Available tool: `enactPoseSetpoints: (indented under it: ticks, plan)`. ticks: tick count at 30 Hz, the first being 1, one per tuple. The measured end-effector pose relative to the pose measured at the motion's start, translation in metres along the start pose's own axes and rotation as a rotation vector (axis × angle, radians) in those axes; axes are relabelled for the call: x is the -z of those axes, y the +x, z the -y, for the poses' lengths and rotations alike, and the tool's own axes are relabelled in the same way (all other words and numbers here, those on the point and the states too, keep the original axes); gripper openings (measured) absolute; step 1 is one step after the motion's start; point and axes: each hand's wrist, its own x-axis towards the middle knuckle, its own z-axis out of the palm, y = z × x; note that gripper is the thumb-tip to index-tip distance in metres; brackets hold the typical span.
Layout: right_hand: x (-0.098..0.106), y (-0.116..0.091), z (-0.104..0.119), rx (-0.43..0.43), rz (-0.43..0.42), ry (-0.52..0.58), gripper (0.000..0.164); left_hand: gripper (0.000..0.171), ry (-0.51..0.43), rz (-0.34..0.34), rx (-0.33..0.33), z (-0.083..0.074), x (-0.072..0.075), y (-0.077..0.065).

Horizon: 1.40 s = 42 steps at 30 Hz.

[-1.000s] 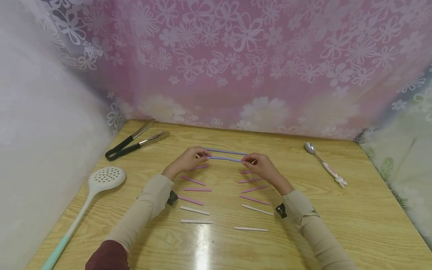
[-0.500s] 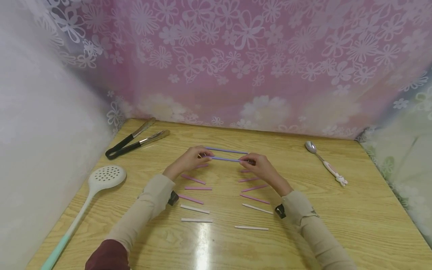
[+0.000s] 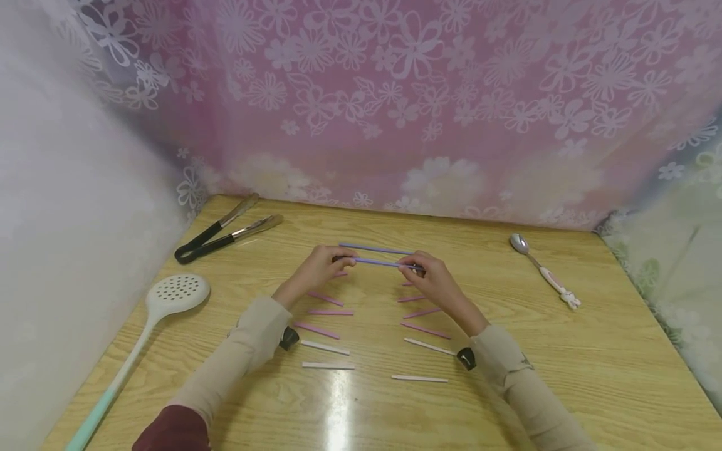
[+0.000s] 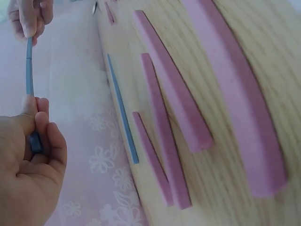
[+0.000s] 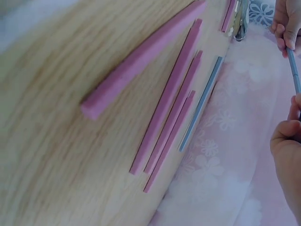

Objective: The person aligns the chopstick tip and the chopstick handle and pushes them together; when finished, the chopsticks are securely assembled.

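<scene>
Over the far middle of the table, both hands hold one long, thin blue stick (image 3: 376, 262) level between them. My left hand (image 3: 321, 268) pinches its left end between thumb and fingers, and its tip shows below the curled fingers in the left wrist view. The right hand (image 3: 433, 275) pinches the other end. A fine line crosses the held stick partway along in the left wrist view. Just beyond it, a second blue stick (image 3: 375, 248) lies on the wooden table. Shorter pink sticks (image 3: 331, 312) and white sticks (image 3: 328, 366) lie in two columns nearer me, some partly hidden by the hands.
Black-handled tongs (image 3: 211, 243) lie spread at the back left. In front of them is a white slotted skimmer (image 3: 177, 294) with a green handle. A spoon (image 3: 549, 279) with a rabbit-shaped handle end lies at the right. Flowered cloth (image 3: 361, 125) hangs behind the table.
The held blue stick showed a slight kink near its middle one second ago and now looks straight. The right hand has shifted slightly inward along it; both grips stay on.
</scene>
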Motion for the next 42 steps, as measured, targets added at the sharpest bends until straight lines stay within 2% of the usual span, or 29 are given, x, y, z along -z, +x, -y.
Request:
enactPoseSetpoints:
  ticks: [3,7,16,23,30,33,38,42]
  plan:
    - [0.001,-0.001,0.003,0.044,-0.031,0.006,0.011,0.024,0.052,-0.039,-0.062,-0.004,-0.001,-0.001]
    - [0.001,-0.002,0.006,0.056,-0.036,0.031,0.01,0.023,0.067,-0.065,-0.089,-0.006,-0.002,-0.003]
    - [-0.005,-0.003,0.002,0.098,-0.099,0.04,0.008,0.024,0.084,-0.099,-0.083,-0.006,-0.009,-0.003]
    - [-0.007,-0.003,0.003,0.128,-0.111,0.043,0.008,0.025,0.095,-0.121,-0.068,-0.009,-0.012,-0.005]
    - [-0.006,0.002,-0.001,0.153,-0.073,-0.018,0.007,0.029,0.055,-0.075,0.001,-0.002,-0.009,-0.002]
    - [-0.005,0.008,-0.005,0.16,-0.054,-0.04,0.009,0.029,0.082,-0.064,-0.007,0.004,-0.004,0.003]
    - [0.0,0.012,-0.009,0.104,-0.009,-0.022,0.014,0.028,0.204,-0.055,-0.059,0.011,0.003,0.009]
    - [0.004,0.013,-0.015,0.009,0.025,-0.022,0.015,0.025,0.224,-0.032,-0.056,0.013,0.006,0.012]
